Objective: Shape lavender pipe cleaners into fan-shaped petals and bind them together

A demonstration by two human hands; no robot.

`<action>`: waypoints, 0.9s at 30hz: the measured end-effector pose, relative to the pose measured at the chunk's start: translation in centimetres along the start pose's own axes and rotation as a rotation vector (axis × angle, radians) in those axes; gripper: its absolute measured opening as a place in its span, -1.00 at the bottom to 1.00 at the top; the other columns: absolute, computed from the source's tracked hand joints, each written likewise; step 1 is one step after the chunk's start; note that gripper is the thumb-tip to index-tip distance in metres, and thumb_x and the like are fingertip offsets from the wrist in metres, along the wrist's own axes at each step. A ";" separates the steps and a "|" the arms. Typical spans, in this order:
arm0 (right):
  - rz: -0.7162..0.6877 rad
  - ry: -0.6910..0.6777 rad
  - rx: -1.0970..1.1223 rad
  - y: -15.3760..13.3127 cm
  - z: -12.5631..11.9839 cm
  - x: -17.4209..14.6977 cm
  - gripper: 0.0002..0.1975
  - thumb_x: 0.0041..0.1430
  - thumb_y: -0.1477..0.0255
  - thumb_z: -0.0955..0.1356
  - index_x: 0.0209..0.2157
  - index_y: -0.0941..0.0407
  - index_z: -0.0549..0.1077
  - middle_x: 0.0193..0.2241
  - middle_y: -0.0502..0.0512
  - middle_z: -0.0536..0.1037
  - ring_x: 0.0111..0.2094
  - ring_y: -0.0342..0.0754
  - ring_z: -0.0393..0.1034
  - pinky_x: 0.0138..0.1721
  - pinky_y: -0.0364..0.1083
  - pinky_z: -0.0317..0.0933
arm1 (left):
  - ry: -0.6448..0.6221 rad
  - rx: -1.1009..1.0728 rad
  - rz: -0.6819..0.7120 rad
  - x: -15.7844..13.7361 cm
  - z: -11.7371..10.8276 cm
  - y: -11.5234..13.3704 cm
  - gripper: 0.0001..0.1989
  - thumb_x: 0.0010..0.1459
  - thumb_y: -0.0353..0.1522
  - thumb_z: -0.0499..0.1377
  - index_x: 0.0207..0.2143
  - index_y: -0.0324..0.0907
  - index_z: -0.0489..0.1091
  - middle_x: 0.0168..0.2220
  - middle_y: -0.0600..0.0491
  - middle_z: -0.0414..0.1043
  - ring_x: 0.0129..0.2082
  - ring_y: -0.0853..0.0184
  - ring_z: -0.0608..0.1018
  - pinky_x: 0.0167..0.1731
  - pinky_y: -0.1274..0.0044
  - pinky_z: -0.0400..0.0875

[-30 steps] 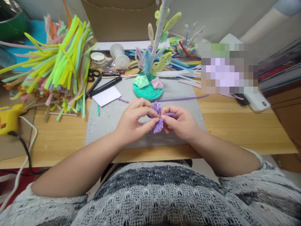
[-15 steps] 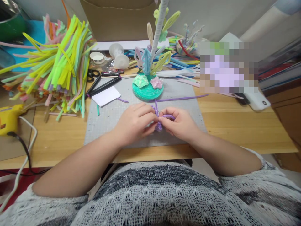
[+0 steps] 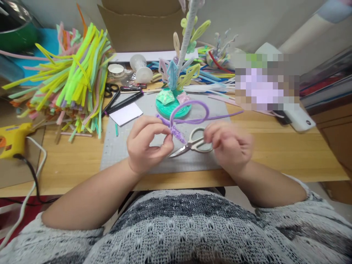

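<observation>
My left hand pinches a purple pipe cleaner between thumb and fingertip, by a bumpy, tightly coiled part of it. From the pinch the pipe cleaner curves up in a wide loop in front of the round green base. My right hand is apart from it, fingers curled and smeared by motion; whether anything is in them is hidden. Scissors with pale handles lie between my hands, blades slightly parted and pointing left. The handles are close to my right fingertips; contact cannot be made out.
A white-wrapped stem with pastel pipe-cleaner leaves rises from the base. At left are a heap of pipe cleaners and a yellow glue gun. Black pens and a white card lie on the grey cutting mat.
My hands have drawn apart, the right one moving right and off the purple pipe cleaner. Its loop now stands out above my left fingers, and the scissors have come into view.
</observation>
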State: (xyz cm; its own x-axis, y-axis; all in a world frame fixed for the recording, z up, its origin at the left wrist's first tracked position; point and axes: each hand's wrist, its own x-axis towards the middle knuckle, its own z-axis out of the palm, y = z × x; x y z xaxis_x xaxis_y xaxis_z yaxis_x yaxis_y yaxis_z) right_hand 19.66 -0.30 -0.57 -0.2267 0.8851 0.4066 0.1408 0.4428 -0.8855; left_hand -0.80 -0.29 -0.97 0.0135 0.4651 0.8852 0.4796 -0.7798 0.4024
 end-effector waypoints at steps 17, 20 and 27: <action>0.837 -0.141 0.898 0.1 2.5 0.8 -0.78 -0.09 0.38 0.50 -0.46 0.19 0.43 -0.57 -0.06 0.50 -0.64 -0.30 0.35 -0.70 -0.33 0.12 | -0.303 -0.108 -0.231 -0.7 0.8 0.5 -0.95 0.13 -0.46 0.15 -0.38 -0.17 0.33 -0.48 0.11 0.38 -0.49 0.43 0.38 -0.44 0.54 0.35; 0.796 -0.165 0.845 0.3 2.7 0.6 -0.78 -0.07 0.40 0.50 -0.42 0.19 0.45 -0.55 -0.05 0.51 -0.61 -0.28 0.38 -0.67 -0.32 0.19 | -0.334 -0.121 -0.234 -0.7 0.8 0.3 -0.96 0.13 -0.48 0.17 -0.35 -0.19 0.38 -0.41 0.07 0.47 -0.45 0.44 0.43 -0.48 0.58 0.33; 0.744 -0.184 0.751 0.8 2.9 0.4 -0.71 -0.01 0.28 0.48 -0.32 0.16 0.45 -0.52 -0.02 0.54 -0.56 -0.19 0.46 -0.62 -0.25 0.28 | -0.405 -0.257 -0.493 -0.5 1.0 0.3 -0.95 0.12 -0.48 0.19 -0.38 -0.22 0.45 -0.45 0.06 0.52 -0.45 0.41 0.51 -0.44 0.55 0.41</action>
State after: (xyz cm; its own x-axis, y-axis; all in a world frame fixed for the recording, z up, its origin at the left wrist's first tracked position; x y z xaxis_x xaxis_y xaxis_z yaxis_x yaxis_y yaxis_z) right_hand 16.92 0.05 -1.75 -0.4787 0.8331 -0.2770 -0.3107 -0.4559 -0.8341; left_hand 0.20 -0.32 -1.51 0.1979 0.8723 0.4472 0.2910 -0.4879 0.8230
